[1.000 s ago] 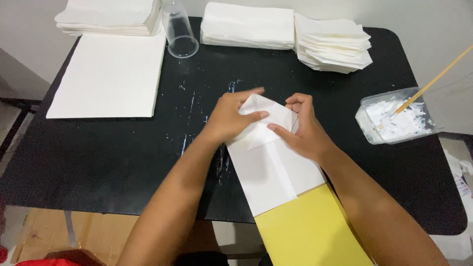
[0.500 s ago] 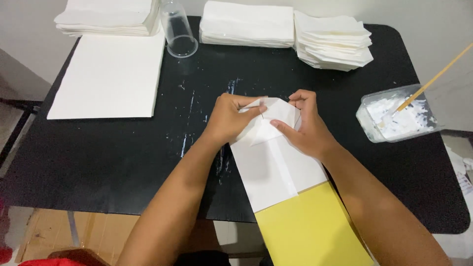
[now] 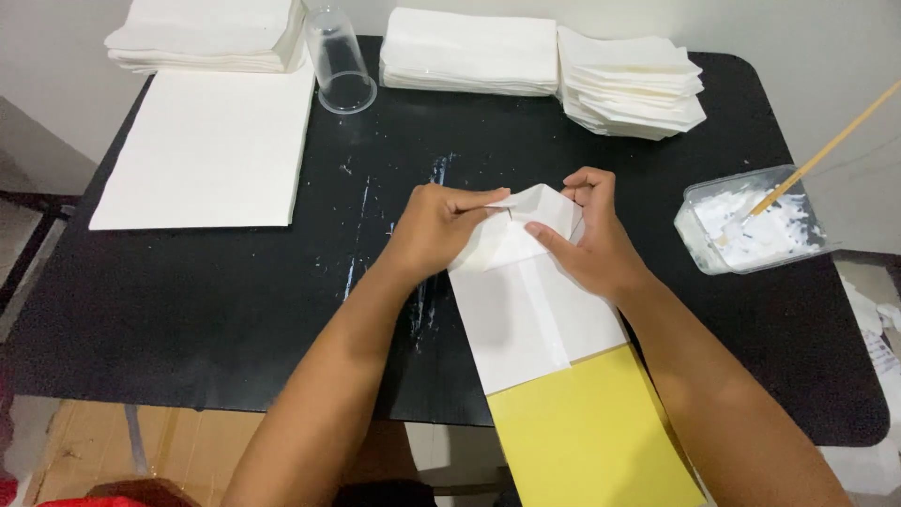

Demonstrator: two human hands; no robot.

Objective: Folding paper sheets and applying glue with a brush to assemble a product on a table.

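Observation:
A white paper bag [image 3: 530, 319] lies flat on the black table [image 3: 235, 310], over a yellow sheet [image 3: 587, 437] that sticks out past the table's near edge. The bag's far end is folded up into flaps [image 3: 535, 211]. My left hand [image 3: 436, 230] pinches the left flap with its fingers curled over the fold. On the right side, my right hand [image 3: 587, 235] presses down, index finger laid across the flap towards the middle. Both forearms reach in from the bottom of the head view.
A stack of white sheets [image 3: 211, 145] lies at the left and piles of folded white paper [image 3: 469, 52] [image 3: 633, 84] at the back. An upturned clear plastic cup [image 3: 340, 61] stands between them. At the right sits a clear tub of white paste [image 3: 751, 230] with a wooden stick [image 3: 826, 150].
The bag's far end has been folded further; the raised flaps have drawn inward and flatter. Both hands have stayed at the fold with small finger shifts.

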